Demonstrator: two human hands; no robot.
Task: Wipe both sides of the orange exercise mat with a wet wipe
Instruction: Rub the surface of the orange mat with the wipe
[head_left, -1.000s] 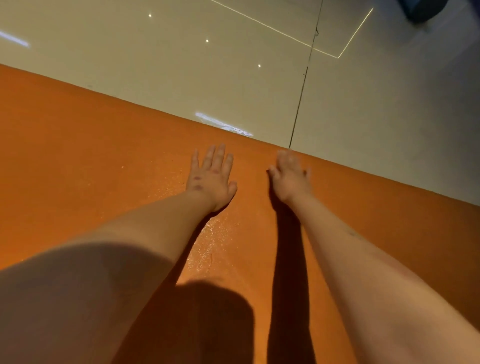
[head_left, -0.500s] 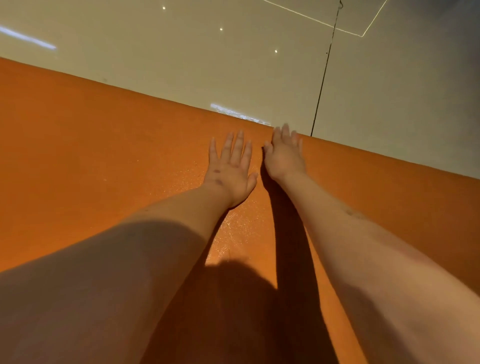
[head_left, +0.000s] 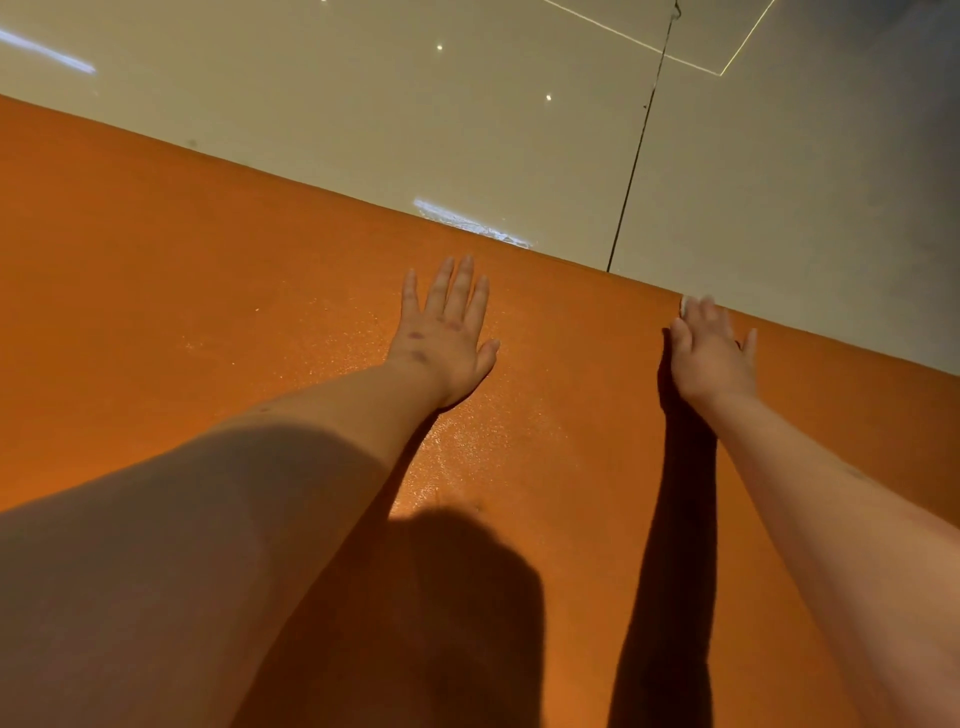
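Left hand is laid flat on the mat, fingers straight and a little spread, with nothing held. Right hand is pressed down near the mat's far edge, its fingers extended but blurred. A sliver of white wipe is seen at its fingertips, and the rest is hidden under the palm. The mat is spread flat on the tiled floor and runs out of view left, right and near. A wet sheen is visible between the arms. The mat is judged soft, light and floppy, with a grainy surface that should resist slipping. For turning over, it would best be taken by the far edge or a corner. The wipe is judged limp and likely to bunch unless kept under a flat palm.
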